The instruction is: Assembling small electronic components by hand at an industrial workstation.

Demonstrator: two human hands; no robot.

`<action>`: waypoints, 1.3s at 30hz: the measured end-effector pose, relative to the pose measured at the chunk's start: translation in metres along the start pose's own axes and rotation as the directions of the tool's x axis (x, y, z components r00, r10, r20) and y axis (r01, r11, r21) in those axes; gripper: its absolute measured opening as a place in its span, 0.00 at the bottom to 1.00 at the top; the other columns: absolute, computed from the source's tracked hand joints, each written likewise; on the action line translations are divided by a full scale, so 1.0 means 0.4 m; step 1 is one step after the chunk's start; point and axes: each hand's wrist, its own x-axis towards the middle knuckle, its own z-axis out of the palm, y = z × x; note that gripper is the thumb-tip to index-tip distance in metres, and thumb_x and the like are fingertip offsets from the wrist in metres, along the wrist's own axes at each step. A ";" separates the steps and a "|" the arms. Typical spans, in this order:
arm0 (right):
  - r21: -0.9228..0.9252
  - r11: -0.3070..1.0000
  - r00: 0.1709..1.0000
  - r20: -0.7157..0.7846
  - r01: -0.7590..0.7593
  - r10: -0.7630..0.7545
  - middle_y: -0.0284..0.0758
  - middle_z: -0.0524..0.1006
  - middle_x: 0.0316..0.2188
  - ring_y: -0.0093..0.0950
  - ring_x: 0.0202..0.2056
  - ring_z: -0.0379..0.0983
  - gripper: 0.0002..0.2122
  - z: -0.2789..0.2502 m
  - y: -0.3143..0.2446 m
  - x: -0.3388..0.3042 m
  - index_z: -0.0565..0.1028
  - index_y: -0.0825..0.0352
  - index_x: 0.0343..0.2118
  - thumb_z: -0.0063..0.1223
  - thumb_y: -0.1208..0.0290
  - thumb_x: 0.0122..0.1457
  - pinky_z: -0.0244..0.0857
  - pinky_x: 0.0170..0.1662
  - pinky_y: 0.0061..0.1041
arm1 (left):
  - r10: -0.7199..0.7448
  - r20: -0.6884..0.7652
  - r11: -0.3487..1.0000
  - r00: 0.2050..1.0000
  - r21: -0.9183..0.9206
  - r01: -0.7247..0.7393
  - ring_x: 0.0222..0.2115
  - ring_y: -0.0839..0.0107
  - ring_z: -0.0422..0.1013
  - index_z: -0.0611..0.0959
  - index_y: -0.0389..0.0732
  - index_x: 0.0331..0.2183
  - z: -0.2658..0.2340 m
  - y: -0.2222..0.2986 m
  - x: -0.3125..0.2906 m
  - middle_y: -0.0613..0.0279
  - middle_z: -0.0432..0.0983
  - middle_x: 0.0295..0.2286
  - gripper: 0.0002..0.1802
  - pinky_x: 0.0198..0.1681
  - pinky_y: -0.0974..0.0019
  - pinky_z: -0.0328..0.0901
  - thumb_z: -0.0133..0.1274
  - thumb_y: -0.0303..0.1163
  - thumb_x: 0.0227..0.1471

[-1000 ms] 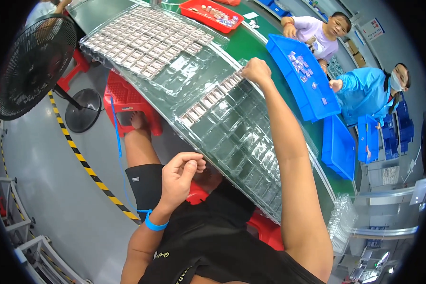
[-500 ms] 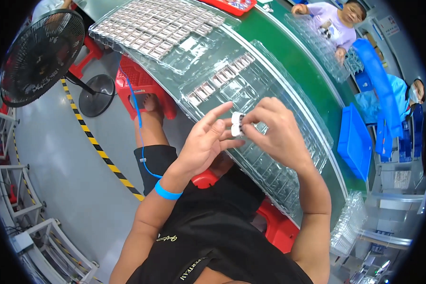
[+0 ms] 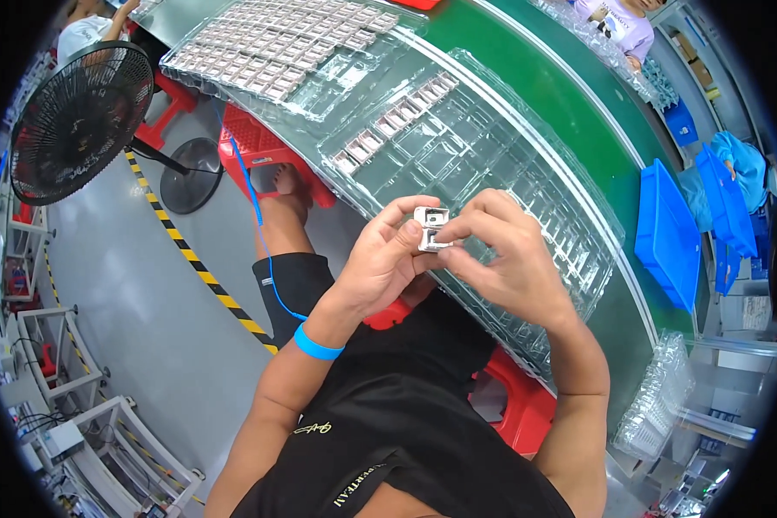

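A small white case (image 3: 431,217) with two squarish dark-centred hollows is held above my lap, by the bench's edge. My left hand (image 3: 380,263) grips its left side, the thumb in front and fingers behind. From the right, my right hand (image 3: 505,250) reaches in with thumb and index finger closed at the case's lower half, partly covering it. Whether a smaller part sits between those fingertips is too small to tell. Beyond my hands lies a clear plastic tray (image 3: 483,129) with a single row of similar small cases (image 3: 394,119) in its pockets.
A second tray (image 3: 276,47), filled with pale cases, lies at the far left of the green bench (image 3: 570,95). Blue bins (image 3: 669,233) stand at right. A black fan (image 3: 82,129) and red stool (image 3: 268,155) are left. A blue cord (image 3: 272,259) runs near my wrist strap.
The white case has turned so its hollows face me. My right fingers have shifted onto its lower half, and my left fingers have closed in around it. The view has shifted slightly.
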 end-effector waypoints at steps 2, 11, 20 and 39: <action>0.021 0.999 1.000 0.011 -0.024 0.024 0.35 0.72 0.27 0.32 0.32 0.70 0.05 0.009 -0.011 0.003 0.79 0.66 0.30 0.61 0.77 0.49 0.65 0.36 0.30 | 0.007 0.020 1.000 1.000 0.023 -0.007 0.44 0.64 0.75 0.67 0.36 0.55 -0.005 -0.004 0.001 0.53 0.75 0.44 0.21 0.48 0.59 0.73 0.48 0.34 0.64; 0.077 0.992 0.993 0.065 -0.100 0.095 0.34 0.73 0.28 0.31 0.31 0.68 0.03 -0.002 0.027 -0.009 0.78 0.66 0.28 0.60 0.76 0.50 0.64 0.35 0.28 | 0.044 0.022 0.999 0.999 -0.019 -0.044 0.45 0.61 0.75 0.66 0.37 0.56 -0.018 -0.014 0.005 0.50 0.74 0.45 0.23 0.47 0.58 0.73 0.48 0.36 0.64; 0.162 0.975 0.988 -0.011 -0.150 0.154 0.33 0.73 0.28 0.27 0.29 0.68 0.03 -0.048 0.042 -0.016 0.80 0.66 0.28 0.59 0.77 0.49 0.62 0.32 0.25 | 0.052 0.028 0.998 0.998 -0.034 -0.051 0.44 0.60 0.76 0.66 0.39 0.56 -0.013 -0.016 0.001 0.49 0.74 0.45 0.23 0.45 0.58 0.74 0.48 0.38 0.64; -0.217 0.975 0.999 0.021 0.042 -0.038 0.32 0.72 0.27 0.31 0.31 0.66 0.07 -0.003 -0.018 0.012 0.81 0.63 0.30 0.61 0.79 0.47 0.63 0.33 0.29 | 0.118 -0.056 0.993 0.991 0.031 -0.116 0.43 0.66 0.75 0.66 0.36 0.52 0.003 -0.033 -0.006 0.57 0.74 0.42 0.20 0.49 0.53 0.73 0.49 0.36 0.64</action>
